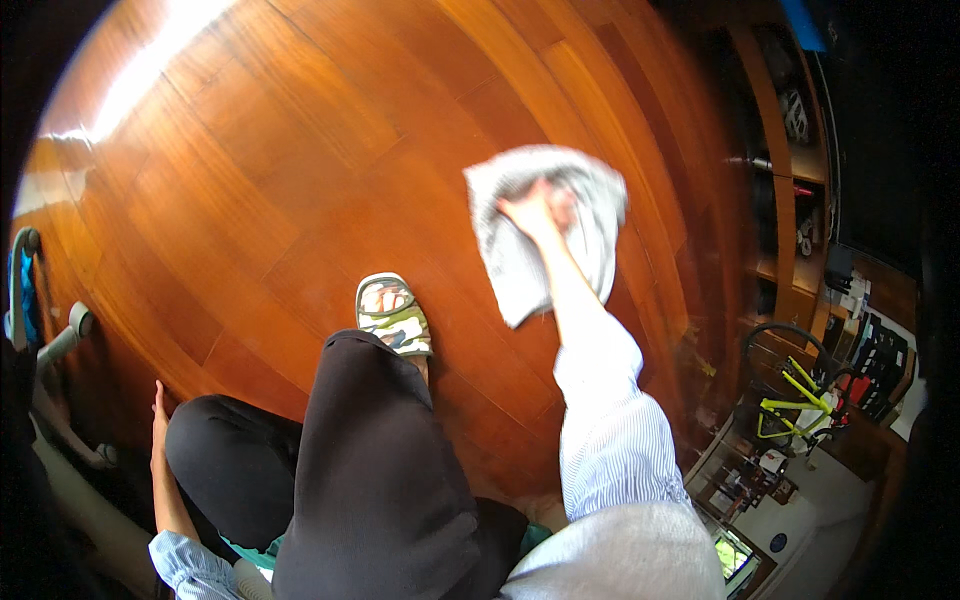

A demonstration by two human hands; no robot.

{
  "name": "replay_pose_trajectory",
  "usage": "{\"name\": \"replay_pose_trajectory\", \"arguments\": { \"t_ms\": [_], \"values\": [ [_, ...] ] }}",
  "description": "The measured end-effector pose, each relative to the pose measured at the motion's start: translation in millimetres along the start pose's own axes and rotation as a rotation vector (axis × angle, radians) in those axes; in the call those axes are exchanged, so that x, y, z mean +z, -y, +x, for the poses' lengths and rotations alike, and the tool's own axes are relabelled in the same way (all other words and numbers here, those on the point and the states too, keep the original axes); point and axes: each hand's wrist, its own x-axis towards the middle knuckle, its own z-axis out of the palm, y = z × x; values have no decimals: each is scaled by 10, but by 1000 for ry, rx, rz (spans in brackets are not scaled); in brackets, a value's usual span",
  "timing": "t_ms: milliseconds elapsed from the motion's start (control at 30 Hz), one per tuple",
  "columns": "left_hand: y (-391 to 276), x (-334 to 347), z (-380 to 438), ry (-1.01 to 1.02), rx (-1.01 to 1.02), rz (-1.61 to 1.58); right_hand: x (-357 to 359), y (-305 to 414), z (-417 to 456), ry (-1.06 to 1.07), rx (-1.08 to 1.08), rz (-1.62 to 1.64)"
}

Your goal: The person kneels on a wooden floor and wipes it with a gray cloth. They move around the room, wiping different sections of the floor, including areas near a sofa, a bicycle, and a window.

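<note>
On the reddish-brown wooden floor [322, 187], a light grey cloth [517, 262] lies spread out and bunched in the middle. My right hand [536, 210] bears down on it from above, its fingers blurred and partly sunk in the folds. At the far left, my left hand [159, 420] is beside my bent left knee [225, 450]. It shows nearly edge-on with straight fingers, and nothing shows in it. Between the hands, my foot in a camouflage-patterned slipper [394, 322] is planted on the boards.
Grey curved legs of a stand or chair [64, 337] rise at the left edge, with something blue [26, 292] behind. Along the right stand wooden shelves [806, 225] and a yellow-green bicycle frame [799, 397]. Bright light glares off the floor at upper left.
</note>
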Motion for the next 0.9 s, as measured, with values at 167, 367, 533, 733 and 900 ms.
{"name": "replay_pose_trajectory", "arguments": {
  "t_ms": [167,367,533,733,900],
  "values": [
    [-206,-385,133,256,-124,-209,190,2001,-404,-8,-744,114],
    [-1761,-917,1096,-117,428,114,182,2651,-518,-20,-1338,9],
    [-3752,-149,1133,-183,618,443,-433,1095,872,-128,-771,105],
    [-4297,442,1070,-254,488,625,-248,-1887,617,-142,10,139],
    [-4193,514,1274,-449,461,677,813,-3483,-845,1,316,237]
  ]
}}
